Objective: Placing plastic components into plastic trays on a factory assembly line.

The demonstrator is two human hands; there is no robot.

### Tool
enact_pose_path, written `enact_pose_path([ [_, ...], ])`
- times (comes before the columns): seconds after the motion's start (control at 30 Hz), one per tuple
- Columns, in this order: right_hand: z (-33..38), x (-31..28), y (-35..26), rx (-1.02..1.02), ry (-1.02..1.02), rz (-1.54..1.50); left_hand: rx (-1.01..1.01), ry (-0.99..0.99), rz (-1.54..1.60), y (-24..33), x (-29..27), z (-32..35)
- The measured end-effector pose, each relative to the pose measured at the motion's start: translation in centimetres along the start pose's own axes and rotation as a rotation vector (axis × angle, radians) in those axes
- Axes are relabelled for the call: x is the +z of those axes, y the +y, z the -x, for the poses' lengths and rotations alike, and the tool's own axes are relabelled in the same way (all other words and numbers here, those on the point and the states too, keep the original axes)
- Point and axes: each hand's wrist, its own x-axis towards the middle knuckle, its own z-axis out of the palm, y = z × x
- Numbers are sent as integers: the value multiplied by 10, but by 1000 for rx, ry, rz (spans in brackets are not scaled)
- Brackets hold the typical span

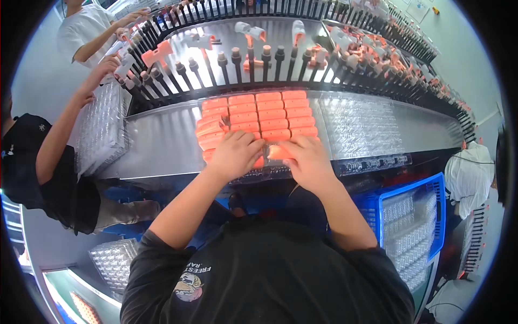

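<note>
While we lean over the sleek grey metal bench (162, 146), our right hand (310, 162) pinches a smooth orange piece (277, 153) between thumb and fingers, at the near edge of the close-set rows of rounded, glossy orange pieces (272, 114). Our left hand (234, 154) curves over the same near edge, just beside it, and we cannot tell whether its fingers grip anything. To our right lie thin, clear, bumpy plastic trays (359, 127), beyond the rows rise slender black pegs (237, 66), and below stands a hard blue plastic crate (372, 210).
</note>
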Motion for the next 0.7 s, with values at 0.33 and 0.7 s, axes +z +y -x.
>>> enact_pose_path([
  [0.33, 12, 33, 15, -56, 86, -17, -405, 138, -38, -52, -44, 40],
  [0.7, 11, 36, 10, -54, 112, 47, -351, -85, -66, -51, -45, 32],
])
